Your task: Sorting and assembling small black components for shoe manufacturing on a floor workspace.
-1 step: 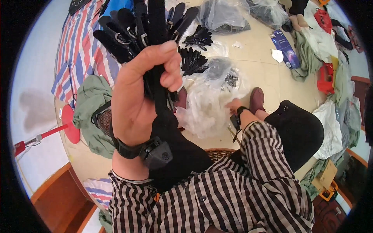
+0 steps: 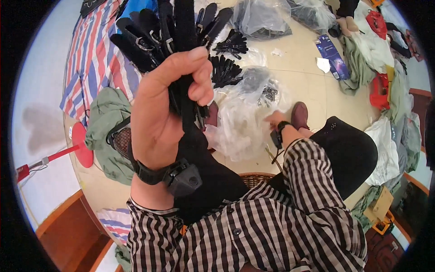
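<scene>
My left hand (image 2: 156, 102) is raised close in front of me, its fingers wrapped round a thick bundle of black fabric straps (image 2: 183, 27). The strap ends fan out above the fist, and several carry small shiny buckles. One long strap hangs down past the palm. Lower and farther off, my right hand (image 2: 275, 119) reaches over the edge of a clear plastic bag (image 2: 240, 136) on the floor. Its fingers look stretched out, with nothing visible in them. Small dark buckles (image 2: 270, 93) lie in the bag beyond that hand.
Two more black strap bundles (image 2: 225, 71) lie beyond the bag. A wicker basket (image 2: 256, 179) is below me, between my legs. Striped cloth (image 2: 97, 68) and a green cloth (image 2: 108, 136) are at left. Filled plastic bags (image 2: 263, 20) and a blue package (image 2: 333, 56) lie farther off.
My right hand has shifted very slightly away from me over the bag. The left hand with the straps is almost still.
</scene>
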{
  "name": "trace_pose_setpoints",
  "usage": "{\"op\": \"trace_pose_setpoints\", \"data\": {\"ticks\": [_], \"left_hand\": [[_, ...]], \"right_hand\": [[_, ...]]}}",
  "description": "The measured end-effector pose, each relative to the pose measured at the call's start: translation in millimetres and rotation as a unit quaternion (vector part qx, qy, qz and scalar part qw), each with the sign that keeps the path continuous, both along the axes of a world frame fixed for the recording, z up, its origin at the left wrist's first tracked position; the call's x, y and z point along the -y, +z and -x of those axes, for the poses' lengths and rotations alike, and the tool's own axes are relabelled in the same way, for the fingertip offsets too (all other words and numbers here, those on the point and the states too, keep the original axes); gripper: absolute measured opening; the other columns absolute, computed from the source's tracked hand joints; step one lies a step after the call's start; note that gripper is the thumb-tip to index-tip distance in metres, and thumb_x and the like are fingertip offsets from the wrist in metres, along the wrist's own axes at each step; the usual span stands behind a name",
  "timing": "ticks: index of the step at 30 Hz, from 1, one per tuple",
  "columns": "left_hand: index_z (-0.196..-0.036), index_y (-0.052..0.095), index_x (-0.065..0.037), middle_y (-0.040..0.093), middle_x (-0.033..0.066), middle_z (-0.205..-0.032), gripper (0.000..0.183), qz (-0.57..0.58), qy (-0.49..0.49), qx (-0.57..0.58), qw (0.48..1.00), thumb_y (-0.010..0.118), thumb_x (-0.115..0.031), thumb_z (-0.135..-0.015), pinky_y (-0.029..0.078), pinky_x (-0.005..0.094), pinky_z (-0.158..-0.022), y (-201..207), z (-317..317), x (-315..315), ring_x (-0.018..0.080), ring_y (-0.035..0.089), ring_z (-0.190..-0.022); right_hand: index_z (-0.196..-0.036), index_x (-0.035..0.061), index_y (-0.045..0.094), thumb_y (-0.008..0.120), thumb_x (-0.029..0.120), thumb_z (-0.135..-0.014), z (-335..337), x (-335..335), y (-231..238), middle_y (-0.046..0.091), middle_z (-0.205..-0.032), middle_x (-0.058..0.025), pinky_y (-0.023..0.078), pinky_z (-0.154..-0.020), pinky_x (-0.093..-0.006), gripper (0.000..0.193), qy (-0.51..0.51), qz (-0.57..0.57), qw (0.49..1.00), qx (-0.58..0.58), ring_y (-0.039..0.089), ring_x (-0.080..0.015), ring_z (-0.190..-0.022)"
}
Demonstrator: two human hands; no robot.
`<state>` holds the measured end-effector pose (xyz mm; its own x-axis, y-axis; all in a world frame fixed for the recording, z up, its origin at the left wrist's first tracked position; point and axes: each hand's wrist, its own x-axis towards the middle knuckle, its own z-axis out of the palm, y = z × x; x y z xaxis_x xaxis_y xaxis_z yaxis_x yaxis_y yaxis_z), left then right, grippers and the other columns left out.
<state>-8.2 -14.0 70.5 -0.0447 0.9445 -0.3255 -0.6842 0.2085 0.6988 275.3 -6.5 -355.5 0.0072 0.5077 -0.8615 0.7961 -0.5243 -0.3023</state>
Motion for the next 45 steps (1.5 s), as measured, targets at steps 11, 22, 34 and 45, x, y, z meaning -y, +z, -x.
{"op": "trace_pose_setpoints", "data": {"ticks": [11,22,34,45], "left_hand": [[-0.062,0.049,-0.001,0.043,0.0041,-0.057,0.023,0.019,0.014,-0.022,0.999,0.054,-0.013,-0.081,0.032,0.0237,-0.051,1.4,-4.8,-6.7,0.0103,0.04,-0.051],[-0.071,0.048,0.005,0.042,0.0053,-0.052,0.02,0.106,0.029,-0.026,0.994,0.055,-0.013,-0.077,0.034,0.0221,-0.041,0.7,-8.6,-20.6,0.0102,0.037,-0.04],[-0.069,0.049,0.0,0.045,0.0056,-0.058,0.017,0.089,0.048,-0.055,0.993,0.055,-0.011,-0.079,0.034,0.0212,-0.045,-8.2,-13.2,-14.8,0.0092,0.038,-0.044],[-0.084,0.05,0.004,0.043,0.0014,-0.066,0.012,0.001,-0.045,0.005,0.999,0.053,-0.008,-0.084,0.033,0.0217,-0.052,-4.8,6.0,-5.0,0.0081,0.038,-0.055]], "right_hand": [[-0.115,0.007,0.045,0.066,0.021,-0.069,-0.5,-91.5,85.8,0.054,-0.105,-0.0119,0.041,-0.08,-0.0513,0.052,0.159,-0.346,0.89,0.251,0.051,-0.033,-0.1],[-0.107,0.0086,0.051,0.06,0.012,-0.073,-11.6,-102.7,29.6,0.053,-0.103,-0.009,0.037,-0.084,-0.0525,0.035,0.146,-0.334,0.895,0.258,0.048,-0.0295,-0.104],[-0.085,0.0012,0.062,0.051,0.008,-0.077,-21.8,-98.6,-83.5,0.063,-0.085,-0.0139,0.048,-0.064,-0.035,0.015,0.344,-0.24,0.908,-0.005,0.06,-0.0268,-0.077],[-0.074,0.0018,0.054,0.055,0.019,-0.084,-58.8,-72.5,35.8,0.043,-0.054,-0.0076,0.033,-0.038,-0.0329,0.019,-0.395,-0.013,0.904,-0.166,0.04,-0.0183,-0.04]]}}
